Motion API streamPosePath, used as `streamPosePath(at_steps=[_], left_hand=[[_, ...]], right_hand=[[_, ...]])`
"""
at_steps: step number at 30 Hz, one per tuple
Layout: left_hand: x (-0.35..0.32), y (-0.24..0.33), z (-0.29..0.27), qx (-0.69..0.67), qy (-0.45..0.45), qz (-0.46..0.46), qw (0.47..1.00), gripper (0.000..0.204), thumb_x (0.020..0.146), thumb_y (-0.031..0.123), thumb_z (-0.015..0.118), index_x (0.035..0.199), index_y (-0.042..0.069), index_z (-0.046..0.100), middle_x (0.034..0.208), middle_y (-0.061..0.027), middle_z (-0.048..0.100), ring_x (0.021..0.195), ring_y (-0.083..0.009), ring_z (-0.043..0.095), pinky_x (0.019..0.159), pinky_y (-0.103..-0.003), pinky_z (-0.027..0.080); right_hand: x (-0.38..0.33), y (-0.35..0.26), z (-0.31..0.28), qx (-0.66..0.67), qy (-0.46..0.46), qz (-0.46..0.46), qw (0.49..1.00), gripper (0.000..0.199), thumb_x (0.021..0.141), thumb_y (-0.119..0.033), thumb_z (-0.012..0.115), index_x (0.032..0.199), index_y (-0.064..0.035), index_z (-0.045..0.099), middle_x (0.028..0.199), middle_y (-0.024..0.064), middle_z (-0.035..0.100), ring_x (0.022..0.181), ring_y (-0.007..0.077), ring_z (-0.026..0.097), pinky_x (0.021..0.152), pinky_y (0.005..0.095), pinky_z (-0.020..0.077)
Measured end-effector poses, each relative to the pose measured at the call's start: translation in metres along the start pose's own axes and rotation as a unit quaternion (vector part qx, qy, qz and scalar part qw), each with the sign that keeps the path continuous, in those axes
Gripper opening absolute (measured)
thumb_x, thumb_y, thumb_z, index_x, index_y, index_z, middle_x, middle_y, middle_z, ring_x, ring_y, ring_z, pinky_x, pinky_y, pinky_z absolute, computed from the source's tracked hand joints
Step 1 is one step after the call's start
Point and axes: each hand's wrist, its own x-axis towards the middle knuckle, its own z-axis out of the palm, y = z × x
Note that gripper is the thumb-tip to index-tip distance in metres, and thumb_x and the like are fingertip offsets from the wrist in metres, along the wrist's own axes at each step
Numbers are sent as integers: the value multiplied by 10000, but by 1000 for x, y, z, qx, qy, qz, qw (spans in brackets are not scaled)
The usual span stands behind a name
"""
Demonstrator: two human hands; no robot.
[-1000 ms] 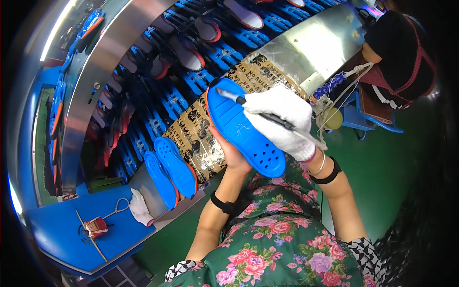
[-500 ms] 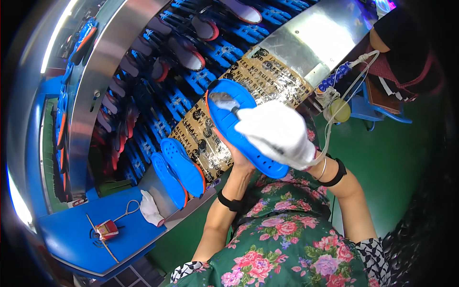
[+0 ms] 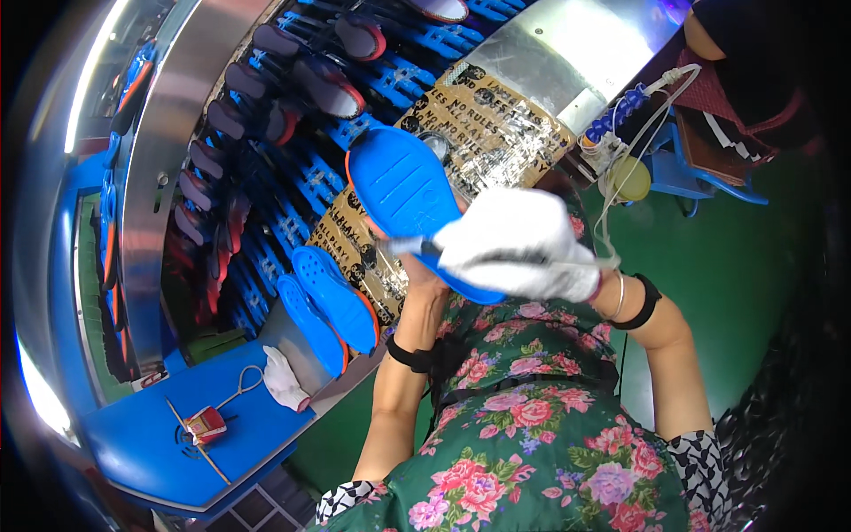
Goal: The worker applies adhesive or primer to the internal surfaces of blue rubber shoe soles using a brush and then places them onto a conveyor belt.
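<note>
My bare left hand is closed around a blue shoe sole with an orange edge, holding it tilted up over the cardboard. In a white glove, my right hand grips a brush; its handle is hidden by the glove. The blurred grey tip of the brush is at the near left side of the sole; I cannot tell whether it touches. To the left of my left hand lie two more blue soles with orange edges, one sole beside another sole.
Taped brown cardboard covers part of the metal ledge, with a small round container on it. Beyond is a rack of blue clamps and shoe parts. The blue table bears a white glove and a red box.
The sole has moved up and left and turned, so its ridged face shows more. The brush has moved down from the sole's upper part to its near left side. The round container has come into sight.
</note>
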Motion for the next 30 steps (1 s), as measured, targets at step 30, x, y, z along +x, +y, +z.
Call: streamPosePath(at_steps=[30], left_hand=[[33, 29, 32, -81, -205, -5, 975, 1027, 751, 895, 531, 1183, -37, 553, 928, -106, 620, 910, -250, 586, 940, -399, 488]], right_hand=[[-36, -2, 1, 89, 58, 103, 989, 191, 769, -90, 812, 953, -92, 765, 947, 79, 752, 846, 256, 717, 732, 352, 580]])
